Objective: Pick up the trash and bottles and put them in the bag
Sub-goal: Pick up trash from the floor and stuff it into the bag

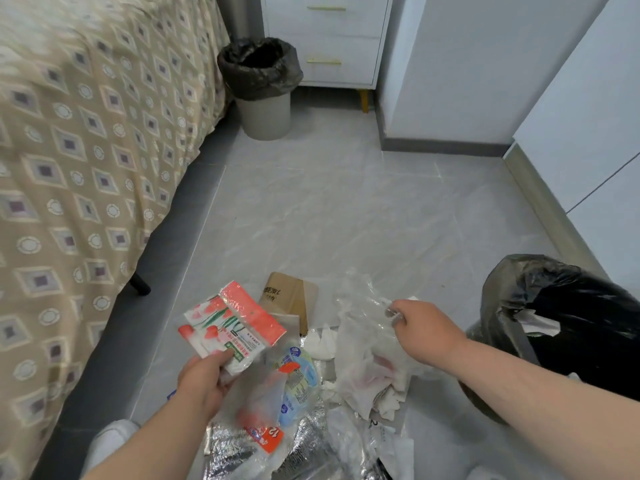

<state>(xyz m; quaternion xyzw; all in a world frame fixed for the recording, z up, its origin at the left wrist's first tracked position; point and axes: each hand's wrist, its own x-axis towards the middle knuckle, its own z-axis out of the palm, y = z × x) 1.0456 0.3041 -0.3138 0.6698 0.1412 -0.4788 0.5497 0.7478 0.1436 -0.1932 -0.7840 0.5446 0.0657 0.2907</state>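
Note:
My left hand (204, 379) grips a red-and-white flowered plastic wrapper (232, 322), lifted above the pile of trash. My right hand (427, 325) is closed on a clear plastic bag (367, 327) that holds crumpled white tissues, raised over the floor. The black trash bag (568, 327) stands open at the right, just past my right forearm, with some white paper inside it. Below my hands lie a blue-labelled clear wrapper (299, 379), an orange-labelled packet (266, 434), silver foil sheets (239, 452) and a brown cardboard piece (291, 296).
A bed with a patterned beige cover (86, 150) fills the left side, its dark leg (140, 284) on the floor. A grey bin with a black liner (261, 84) stands by a white drawer unit (332, 39) at the back. White cupboards (588, 116) line the right.

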